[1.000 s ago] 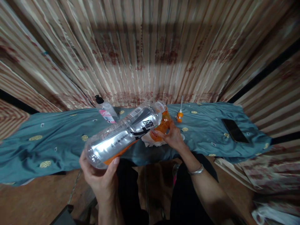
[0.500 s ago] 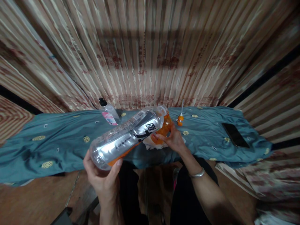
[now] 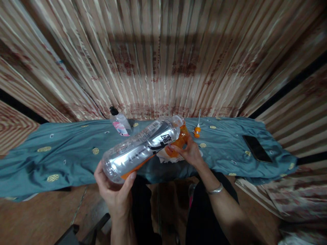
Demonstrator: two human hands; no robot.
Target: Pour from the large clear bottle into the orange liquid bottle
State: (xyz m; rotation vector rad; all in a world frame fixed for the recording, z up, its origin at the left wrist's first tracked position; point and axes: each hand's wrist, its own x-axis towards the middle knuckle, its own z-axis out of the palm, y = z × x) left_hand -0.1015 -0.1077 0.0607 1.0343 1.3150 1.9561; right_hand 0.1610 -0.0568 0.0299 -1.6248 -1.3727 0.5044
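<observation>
My left hand [image 3: 114, 192] is closed round the base of a large clear plastic bottle [image 3: 141, 148] with a silver label. The bottle is tilted, its neck up and to the right, its mouth over the top of an orange bottle [image 3: 182, 137]. My right hand [image 3: 190, 151] grips the orange bottle, which stands on a crumpled white cloth or tissue [image 3: 165, 158]. The two mouths overlap in view; I cannot tell whether they touch. Behind and to the right, an orange pump top [image 3: 196, 132] with a white tube stands on the cloth-covered table.
A clear pump bottle [image 3: 120, 124] with a black top and pink label stands at the back left. A dark phone [image 3: 257, 148] lies at the right. A teal patterned cloth [image 3: 74, 156] covers the table; a striped curtain [image 3: 158, 61] hangs behind.
My left hand and the base of the clear bottle have shifted slightly right. The right hand still holds the orange bottle in nearly the same place.
</observation>
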